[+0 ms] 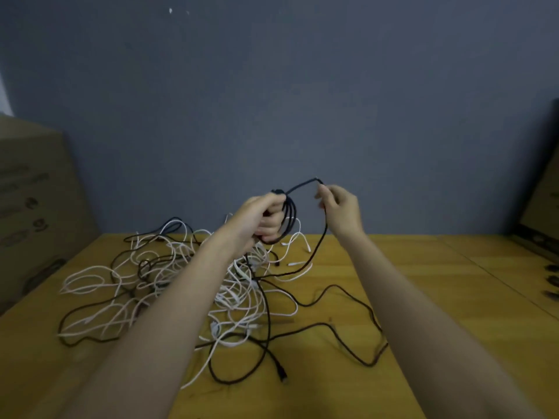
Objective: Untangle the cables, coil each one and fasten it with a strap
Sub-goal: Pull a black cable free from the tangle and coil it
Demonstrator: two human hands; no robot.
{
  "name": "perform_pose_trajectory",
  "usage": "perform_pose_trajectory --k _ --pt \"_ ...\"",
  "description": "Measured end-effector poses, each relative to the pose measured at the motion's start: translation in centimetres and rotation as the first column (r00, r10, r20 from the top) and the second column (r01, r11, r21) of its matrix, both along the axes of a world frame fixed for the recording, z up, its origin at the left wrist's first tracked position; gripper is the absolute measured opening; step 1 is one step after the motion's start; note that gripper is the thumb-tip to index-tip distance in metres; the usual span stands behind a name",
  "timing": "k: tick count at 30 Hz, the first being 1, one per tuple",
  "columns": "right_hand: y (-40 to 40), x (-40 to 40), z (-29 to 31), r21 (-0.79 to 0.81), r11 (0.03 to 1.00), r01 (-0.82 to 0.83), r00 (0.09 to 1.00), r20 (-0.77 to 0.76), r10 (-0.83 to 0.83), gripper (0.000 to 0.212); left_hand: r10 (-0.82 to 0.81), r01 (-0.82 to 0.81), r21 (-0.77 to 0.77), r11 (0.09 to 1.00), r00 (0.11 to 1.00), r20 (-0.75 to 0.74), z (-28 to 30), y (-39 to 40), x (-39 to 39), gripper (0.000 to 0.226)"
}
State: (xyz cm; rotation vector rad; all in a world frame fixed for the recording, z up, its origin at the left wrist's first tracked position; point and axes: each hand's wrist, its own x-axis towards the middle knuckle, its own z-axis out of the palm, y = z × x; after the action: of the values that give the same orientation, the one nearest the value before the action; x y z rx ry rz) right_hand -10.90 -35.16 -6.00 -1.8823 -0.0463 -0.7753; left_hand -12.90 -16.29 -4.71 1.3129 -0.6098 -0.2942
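My left hand is raised above the table and grips a small coil of black cable, several loops hanging from its fingers. From the top of the coil the black cable runs right to my right hand, which pinches it near the bend. Below the right hand the same cable drops to the table and into the tangle. A heap of tangled white and black cables lies on the wooden table under and left of my hands. A black plug end lies near the front.
A large cardboard box stands at the table's left edge. A dark flat object leans at the right edge, with small dark items beside it. A grey wall is behind the table.
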Motion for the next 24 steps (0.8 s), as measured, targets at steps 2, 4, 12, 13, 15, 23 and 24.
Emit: perform_pose_trajectory --k 2,4,12,13,15,23,24 --pt "1.6 -0.5 -1.7 0.032 0.993 -0.111 0.993 -0.037 0.112 0.028 -0.112 0.102 -0.163 0.981 0.993 -0.049 -0.1 0.1 -0.3 0.041" --pt "2.9 -1.0 -3.9 -0.256 0.96 -0.11 0.993 -0.071 0.095 0.029 -0.12 0.096 -0.292 0.952 0.991 -0.065 -0.1 0.1 -0.3 0.037" --pt "5.9 -6.0 -9.8 -0.169 0.806 -0.568 0.78 -0.422 0.462 0.047 0.468 -0.479 0.048 0.877 0.872 0.141 -3.1 0.0 1.9 0.036" --pt "5.8 -6.6 -9.9 -0.048 0.781 -0.623 0.714 -0.443 0.543 0.047 0.468 -0.524 0.208 0.826 0.843 0.266 -3.6 0.4 2.1 0.041" --pt "5.6 -7.4 -9.6 0.054 0.729 -0.682 0.641 -0.436 0.632 0.041 0.355 -0.588 0.479 0.652 0.795 0.492 -4.4 1.2 1.9 0.042" --pt "2.6 -4.6 -6.3 -0.55 0.833 -0.055 0.985 0.105 0.134 0.007 0.034 -0.304 0.66 0.687 0.921 0.389 -5.6 2.5 -0.5 0.041" --pt "2.9 -4.3 -6.6 -0.538 0.84 -0.069 0.982 0.114 0.153 0.015 0.006 -0.179 0.61 0.772 0.961 0.275 -5.5 2.7 -0.8 0.038"
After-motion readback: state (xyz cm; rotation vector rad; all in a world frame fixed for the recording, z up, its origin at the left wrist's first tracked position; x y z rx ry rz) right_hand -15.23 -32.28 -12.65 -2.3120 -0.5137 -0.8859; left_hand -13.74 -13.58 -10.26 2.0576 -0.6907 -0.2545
